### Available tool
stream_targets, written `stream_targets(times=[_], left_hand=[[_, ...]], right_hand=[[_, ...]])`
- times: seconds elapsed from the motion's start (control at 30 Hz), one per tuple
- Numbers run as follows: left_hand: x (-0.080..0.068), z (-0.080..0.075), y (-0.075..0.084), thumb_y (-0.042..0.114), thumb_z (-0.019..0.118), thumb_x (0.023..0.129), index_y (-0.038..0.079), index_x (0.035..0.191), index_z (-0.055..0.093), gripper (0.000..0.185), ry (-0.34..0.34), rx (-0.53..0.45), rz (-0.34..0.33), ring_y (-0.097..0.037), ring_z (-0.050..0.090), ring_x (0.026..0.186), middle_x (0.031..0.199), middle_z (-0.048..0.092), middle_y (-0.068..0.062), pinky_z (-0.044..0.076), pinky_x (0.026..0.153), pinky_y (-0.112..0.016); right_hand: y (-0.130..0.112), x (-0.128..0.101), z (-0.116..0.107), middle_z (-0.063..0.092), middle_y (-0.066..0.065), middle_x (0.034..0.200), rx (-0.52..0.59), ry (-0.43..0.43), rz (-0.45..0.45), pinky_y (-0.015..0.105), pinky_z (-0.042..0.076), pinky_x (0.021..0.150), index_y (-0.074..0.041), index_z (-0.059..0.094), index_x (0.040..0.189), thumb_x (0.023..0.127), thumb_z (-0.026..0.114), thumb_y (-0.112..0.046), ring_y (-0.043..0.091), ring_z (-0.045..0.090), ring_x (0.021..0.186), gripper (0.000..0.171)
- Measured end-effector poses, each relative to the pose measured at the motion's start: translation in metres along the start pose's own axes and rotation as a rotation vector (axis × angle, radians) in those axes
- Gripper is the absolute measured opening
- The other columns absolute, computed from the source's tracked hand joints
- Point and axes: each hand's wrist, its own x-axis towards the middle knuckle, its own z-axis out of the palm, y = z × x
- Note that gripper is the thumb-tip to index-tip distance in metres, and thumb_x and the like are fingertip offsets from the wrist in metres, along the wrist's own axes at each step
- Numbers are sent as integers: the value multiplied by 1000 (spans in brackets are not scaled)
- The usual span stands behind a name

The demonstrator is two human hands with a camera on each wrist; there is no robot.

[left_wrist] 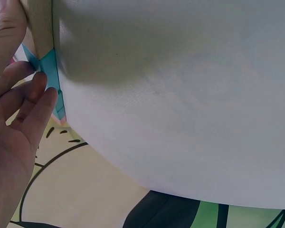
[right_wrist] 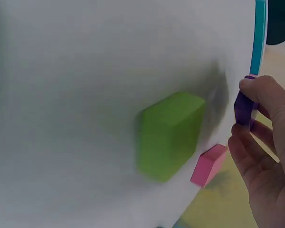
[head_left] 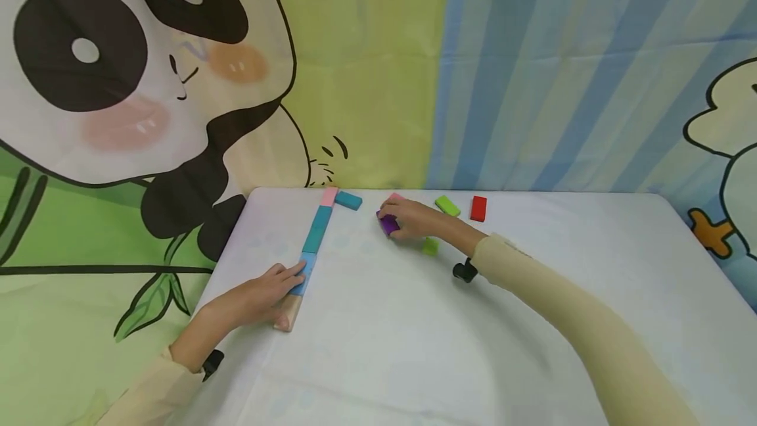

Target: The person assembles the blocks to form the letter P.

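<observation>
A row of flat blocks (head_left: 315, 232) runs along the table's left side: pink at the far end, then teal, light blue and a wooden one (head_left: 288, 313) nearest me. My left hand (head_left: 267, 289) lies with straight fingers against the light blue block (left_wrist: 51, 71) and the wooden block (left_wrist: 40, 23). Far across the table, my right hand (head_left: 408, 217) pinches a purple block (head_left: 388, 223) (right_wrist: 243, 105) between thumb and fingers. A pink block (right_wrist: 208, 165) lies just beyond that hand, and a light green block (head_left: 430, 246) (right_wrist: 168, 135) lies beside the wrist.
A loose teal block (head_left: 348, 200), a green block (head_left: 447, 206) and a red block (head_left: 478, 208) lie near the white table's (head_left: 449, 347) far edge. A cartoon panda and striped backdrop (head_left: 367, 64) hangs behind the table.
</observation>
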Motion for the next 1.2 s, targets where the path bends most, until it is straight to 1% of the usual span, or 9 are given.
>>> stream_targets(times=[0.1,0.2,0.27,0.4,0.57,0.8,0.93,1.03,1.2], left_hand=[[-2,0,0,48,71,70,-2,146,39,96,9,16,6,-20,46,112,152,35,-18,47,81,-26],[-4,1,0,48,70,70,-2,145,40,95,10,25,8,-21,45,113,155,32,-18,47,82,-26],[-4,0,0,47,70,70,-2,145,40,95,10,33,11,-20,45,112,155,32,-18,47,82,-26],[-5,0,0,46,70,70,-4,144,41,93,20,47,29,-20,45,111,154,33,-19,47,81,-25],[-4,0,1,45,70,70,-5,144,41,94,22,37,34,-20,44,111,154,33,-20,47,81,-26],[-2,0,1,45,71,69,-4,144,40,95,15,16,28,-19,44,111,153,34,-19,47,83,-26],[-1,1,2,45,70,70,-4,145,39,95,16,12,36,-18,43,109,151,35,-20,46,81,-25],[-2,2,1,45,70,70,-5,144,40,94,26,20,56,-17,43,107,151,35,-21,46,79,-24],[-4,1,1,45,70,71,-5,143,42,92,42,39,64,-17,44,108,151,36,-20,46,79,-24]], right_hand=[[4,28,4,52,14,137,41,-70,48,37,47,100,-4,57,128,86,71,-13,25,53,120,45],[8,46,8,51,11,140,76,-116,89,37,44,104,-7,56,130,87,71,-13,24,51,123,46],[9,52,9,49,10,142,78,-131,110,37,43,106,-10,55,132,89,69,-15,23,49,125,46],[9,57,9,46,11,146,70,-123,113,39,42,108,-12,56,133,90,68,-16,26,47,129,45],[9,57,11,44,16,146,73,-98,121,41,42,108,-10,59,132,90,68,-13,30,47,131,44],[8,54,15,47,16,142,64,-59,134,39,45,105,-10,58,134,90,68,-15,29,50,127,45],[6,51,14,46,17,144,46,-66,148,41,43,107,-12,56,137,91,68,-16,30,48,130,48],[7,44,11,44,17,146,-3,-51,167,44,40,109,-16,51,142,93,66,-22,31,44,134,52],[21,19,-9,45,16,147,-50,48,256,47,40,108,-17,47,145,94,63,-30,32,41,135,55]])
